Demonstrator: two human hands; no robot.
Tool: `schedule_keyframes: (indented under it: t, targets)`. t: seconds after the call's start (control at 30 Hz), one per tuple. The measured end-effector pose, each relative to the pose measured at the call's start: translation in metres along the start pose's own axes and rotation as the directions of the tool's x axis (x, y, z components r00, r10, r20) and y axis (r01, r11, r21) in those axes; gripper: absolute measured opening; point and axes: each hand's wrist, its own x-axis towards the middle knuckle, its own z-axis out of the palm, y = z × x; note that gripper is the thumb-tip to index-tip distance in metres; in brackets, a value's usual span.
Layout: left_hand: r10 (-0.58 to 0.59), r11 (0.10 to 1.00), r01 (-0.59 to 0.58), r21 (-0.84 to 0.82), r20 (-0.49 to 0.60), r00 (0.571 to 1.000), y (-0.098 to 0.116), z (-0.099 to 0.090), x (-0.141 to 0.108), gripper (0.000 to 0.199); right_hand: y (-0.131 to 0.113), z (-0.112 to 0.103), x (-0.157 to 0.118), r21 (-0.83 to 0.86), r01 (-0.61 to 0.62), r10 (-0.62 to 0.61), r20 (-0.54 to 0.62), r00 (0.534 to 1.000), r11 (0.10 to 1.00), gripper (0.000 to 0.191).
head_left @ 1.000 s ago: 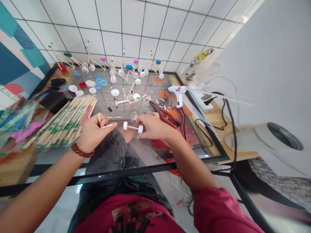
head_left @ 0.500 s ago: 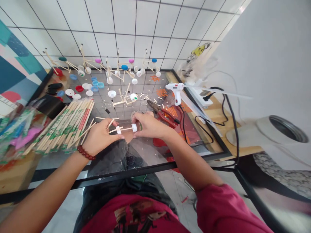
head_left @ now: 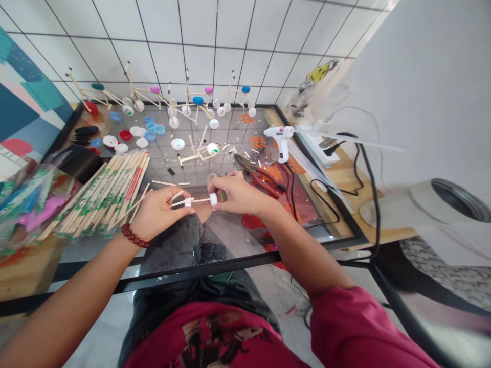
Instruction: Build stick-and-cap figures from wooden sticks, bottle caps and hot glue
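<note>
Left cap [head_left: 187, 202] and sticks [head_left: 178, 203] pinched by the nearly closed left hand [head_left: 157, 210], right cap [head_left: 213, 199] gripped by the half-curled right hand [head_left: 238, 193], rod [head_left: 201, 200] held between the hands, pliers [head_left: 250, 167] laid beyond the right hand

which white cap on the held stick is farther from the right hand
The left cap on the stick, pinched by the left hand; the right cap sits in the right hand's grasp.
</note>
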Motion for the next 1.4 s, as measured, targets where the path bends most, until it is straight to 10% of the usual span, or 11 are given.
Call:
schedule_keyframes:
  t: [0.47,1.07,1.4]
  targets:
    - [-0.036,0.999,0.034,-0.026,-0.050,0.998,0.0011,-0.0079,-0.0065,0.050,0.0053,0.0020,-0.0018,0.003,-0.011,0.011,0.009,1.000,1.000,0.046]
    - [0.199,0.979,-0.199,0.033,0.008,0.980,0.0065,0.0000,-0.0071,0.015,0.0024,0.0038,-0.0018,-0.007,0.027,-0.027,-0.004,1.000,1.000,0.023]
    - [0.082,0.997,-0.082,0.012,-0.016,0.996,0.0005,-0.0045,-0.0084,0.034,0.0041,0.0029,-0.0028,-0.044,0.058,-0.058,-0.002,0.998,0.997,0.031]
